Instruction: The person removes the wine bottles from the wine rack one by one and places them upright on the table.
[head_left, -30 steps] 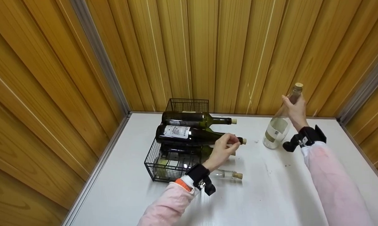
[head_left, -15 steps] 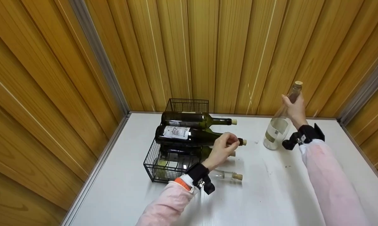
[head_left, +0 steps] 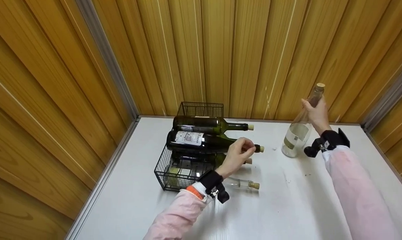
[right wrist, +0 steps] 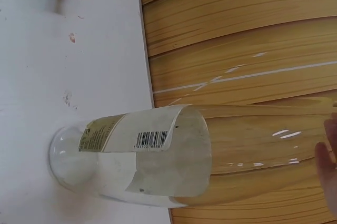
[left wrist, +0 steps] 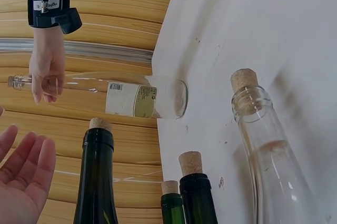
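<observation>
My right hand (head_left: 317, 115) grips the neck of a clear glass bottle (head_left: 291, 138) with a cork and a pale label. The bottle is roughly upright at the table's far right, its base at the tabletop. In the right wrist view, the label (right wrist: 152, 134) carries a barcode. Above the rack, my left hand (head_left: 237, 155) hovers by the neck of a dark labelled wine bottle (head_left: 187, 138). Seen from the left wrist, its loosely bent fingers (left wrist: 26, 176) are apart from the dark corked neck (left wrist: 97, 171) and hold nothing.
A black wire rack (head_left: 164, 178) carries several corked bottles lying with necks to the right. These include a green bottle (head_left: 201, 125) at the back and a clear one (head_left: 242, 183) at the front. Wooden panel walls (head_left: 247, 60) bound the white table (head_left: 120, 200).
Almost nothing differs. The view shifts slightly; both hands keep their places, the right one still holding the clear bottle.
</observation>
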A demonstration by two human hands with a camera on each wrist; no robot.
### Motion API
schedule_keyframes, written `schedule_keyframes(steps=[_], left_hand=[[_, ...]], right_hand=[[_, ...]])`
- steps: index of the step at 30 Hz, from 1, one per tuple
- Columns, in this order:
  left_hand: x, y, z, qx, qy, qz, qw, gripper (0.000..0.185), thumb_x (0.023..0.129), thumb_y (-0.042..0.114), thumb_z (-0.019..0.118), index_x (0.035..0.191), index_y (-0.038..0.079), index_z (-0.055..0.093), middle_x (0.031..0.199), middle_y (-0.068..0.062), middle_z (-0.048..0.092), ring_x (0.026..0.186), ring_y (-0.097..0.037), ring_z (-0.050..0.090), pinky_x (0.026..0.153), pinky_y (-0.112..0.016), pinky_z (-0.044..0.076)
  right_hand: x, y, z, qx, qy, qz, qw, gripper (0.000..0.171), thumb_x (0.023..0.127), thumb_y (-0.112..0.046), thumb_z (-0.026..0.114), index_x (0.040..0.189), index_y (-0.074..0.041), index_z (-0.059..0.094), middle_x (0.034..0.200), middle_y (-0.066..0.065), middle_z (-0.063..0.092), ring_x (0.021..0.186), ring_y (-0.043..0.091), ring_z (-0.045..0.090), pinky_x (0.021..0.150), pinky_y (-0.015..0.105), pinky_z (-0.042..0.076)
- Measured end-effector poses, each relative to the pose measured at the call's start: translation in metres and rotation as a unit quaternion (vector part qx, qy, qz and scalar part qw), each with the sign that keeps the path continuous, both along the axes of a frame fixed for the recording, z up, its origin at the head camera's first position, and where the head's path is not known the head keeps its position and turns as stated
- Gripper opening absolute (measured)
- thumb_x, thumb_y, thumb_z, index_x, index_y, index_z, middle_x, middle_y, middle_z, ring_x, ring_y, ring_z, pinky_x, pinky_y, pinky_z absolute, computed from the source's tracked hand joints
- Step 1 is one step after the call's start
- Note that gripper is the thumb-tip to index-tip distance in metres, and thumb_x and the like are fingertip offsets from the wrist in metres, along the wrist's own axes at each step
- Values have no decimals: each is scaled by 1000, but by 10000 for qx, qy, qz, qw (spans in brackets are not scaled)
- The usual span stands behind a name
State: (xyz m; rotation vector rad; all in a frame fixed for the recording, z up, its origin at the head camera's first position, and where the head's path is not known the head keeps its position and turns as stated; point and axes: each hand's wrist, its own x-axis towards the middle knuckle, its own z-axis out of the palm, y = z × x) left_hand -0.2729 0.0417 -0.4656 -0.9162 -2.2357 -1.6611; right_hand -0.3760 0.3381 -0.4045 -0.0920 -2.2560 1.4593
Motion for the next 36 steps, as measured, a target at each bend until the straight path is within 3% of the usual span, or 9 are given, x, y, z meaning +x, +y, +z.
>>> schedule_keyframes(steps=[3, 6, 11, 14, 17, 21, 25, 29, 36], left_hand=[[-2, 2, 1, 3, 10, -8, 10000, 9, 87, 10, 60, 93, 4, 56, 87, 3, 56, 78, -4, 53, 68, -19, 45], [-4, 0, 4, -16, 3, 16, 10000, 9, 87, 9, 60, 93, 4, 57, 87, 3, 56, 78, -4, 53, 69, -20, 44], [-9, -12, 11, -144, 47, 149, 9998, 9, 84, 6, 62, 90, 3, 57, 86, 2, 57, 78, -6, 53, 70, -21, 44], [-13, -21, 20, -243, 110, 209, 9994, 9, 83, 5, 62, 89, 3, 56, 86, 0, 56, 78, -7, 53, 69, -21, 44], [-19, -31, 30, -354, 196, 250, 9989, 9, 83, 5, 62, 90, 3, 56, 87, 0, 55, 79, -8, 53, 69, -21, 44], [-29, -45, 41, -627, 377, 293, 9969, 9, 83, 5, 61, 90, 3, 56, 87, -1, 55, 80, -10, 52, 67, -23, 44], [-39, -62, 50, -1074, 499, 277, 9926, 9, 83, 5, 62, 88, 2, 56, 85, -4, 55, 80, -16, 53, 70, -28, 44], [-49, -82, 54, -1617, 499, 309, 9851, 14, 82, 9, 65, 89, 1, 55, 87, -5, 53, 84, -19, 52, 75, -29, 42], [-60, -111, 51, -2636, 582, 499, 9616, 26, 80, 20, 68, 92, 1, 55, 90, -7, 51, 88, -21, 47, 78, -29, 37]], right_hand=[[8, 8, 6, -32, -220, 45, 9997, 74, 84, -39, 60, 134, -1, 20, 125, 19, 37, 114, 23, 36, 95, 31, 26], [16, 9, 13, -171, -50, -53, 9998, 87, 82, -41, 62, 139, -5, 8, 139, 18, 20, 126, 22, 19, 101, 31, 14], [30, -3, 33, -23, 1226, -436, 9915, 83, 84, -35, 62, 142, -9, 8, 144, 6, 12, 128, 9, 12, 99, 19, 7], [38, -14, 47, 423, 2166, -512, 9740, 80, 82, -30, 63, 141, -6, 14, 143, 4, 17, 126, 6, 15, 99, 19, 7], [43, -27, 55, 1045, 2992, -330, 9479, 77, 79, -29, 64, 138, 0, 24, 140, 9, 25, 126, 12, 20, 101, 27, 10], [50, -44, 51, 1634, 3523, 339, 9209, 71, 80, -32, 64, 133, 3, 34, 136, 12, 35, 124, 22, 27, 102, 34, 16], [54, -53, 35, 1943, 3563, 1120, 9071, 65, 83, -30, 64, 133, 2, 36, 132, 14, 39, 119, 27, 35, 99, 37, 24], [56, -56, 14, 2190, 3446, 1569, 8993, 66, 82, -20, 65, 135, 3, 33, 131, 18, 40, 116, 29, 38, 97, 39, 28], [59, -53, -20, 2653, 2504, 1786, 9138, 65, 79, -10, 67, 135, 1, 35, 133, 15, 40, 118, 32, 37, 96, 46, 28]])
